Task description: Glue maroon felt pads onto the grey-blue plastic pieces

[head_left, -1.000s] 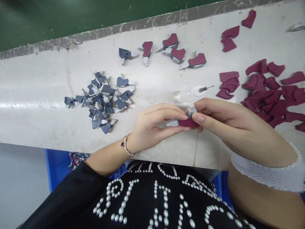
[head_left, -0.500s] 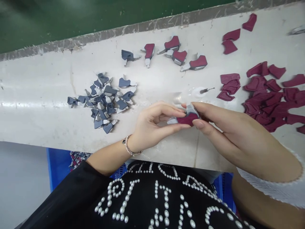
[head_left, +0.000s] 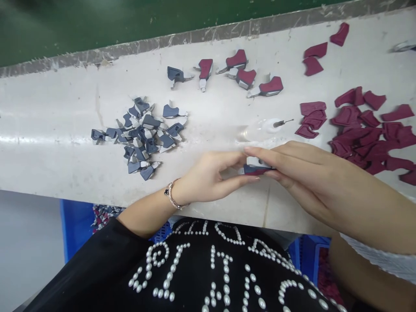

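Observation:
Between my two hands is a small plastic part [head_left: 255, 168] with grey, dark blue and maroon faces, turned edge-on above the table. My left hand [head_left: 216, 175] pinches its left end between thumb and fingers. Fingers of my right hand [head_left: 292, 169] press it from above and below at the right end; much of the part is hidden by them. Just beyond the hands lies a clear bottle [head_left: 264, 126] with a thin needle tip. Further back rest several blue-grey parts with maroon covers [head_left: 272, 86] fitted, next to a bare blue-grey part [head_left: 175, 74].
A heap of blue-grey parts [head_left: 146, 134] lies on the white table [head_left: 58, 130] to the left. Loose maroon covers [head_left: 367, 138] are piled at the right. Below the table edge stand a blue bin [head_left: 76, 225] and another blue bin [head_left: 312, 255] with maroon pieces.
The held part has been turned, so its maroon face now points toward my body and the grey side shows on top. My right fingers have moved over it.

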Motion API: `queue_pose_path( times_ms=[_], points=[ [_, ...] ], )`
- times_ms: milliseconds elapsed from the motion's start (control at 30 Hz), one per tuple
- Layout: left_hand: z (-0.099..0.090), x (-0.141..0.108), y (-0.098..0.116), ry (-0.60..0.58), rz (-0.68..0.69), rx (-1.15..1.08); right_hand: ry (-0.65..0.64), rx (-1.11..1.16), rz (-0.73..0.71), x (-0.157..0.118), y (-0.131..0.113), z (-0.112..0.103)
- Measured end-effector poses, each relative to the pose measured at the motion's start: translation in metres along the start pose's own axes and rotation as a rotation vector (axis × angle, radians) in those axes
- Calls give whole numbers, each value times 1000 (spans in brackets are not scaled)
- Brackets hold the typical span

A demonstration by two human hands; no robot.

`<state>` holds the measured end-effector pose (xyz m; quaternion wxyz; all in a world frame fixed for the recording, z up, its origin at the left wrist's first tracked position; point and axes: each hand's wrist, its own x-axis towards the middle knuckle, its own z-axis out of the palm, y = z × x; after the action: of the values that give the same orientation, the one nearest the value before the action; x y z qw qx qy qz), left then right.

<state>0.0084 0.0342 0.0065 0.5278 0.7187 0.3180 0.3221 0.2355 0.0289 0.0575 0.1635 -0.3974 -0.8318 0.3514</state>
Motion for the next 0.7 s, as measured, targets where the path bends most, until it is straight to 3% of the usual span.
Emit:
queue_pose_path(
  times_ms=[233,400,533,700],
  points=[
    [7,-1,0,-12,-12,-51,-77,10,-97,-2,6,-10],
    [9,0,-4,16,154,46,-84,-44,-66,-8,8,-13],
    [12,-1,-5,123,283,91,-94,1,-102,-8,4,-16],
    [12,0,-4,133,276,159,-54,-29,-82,-6,-1,-14]
  ],
)
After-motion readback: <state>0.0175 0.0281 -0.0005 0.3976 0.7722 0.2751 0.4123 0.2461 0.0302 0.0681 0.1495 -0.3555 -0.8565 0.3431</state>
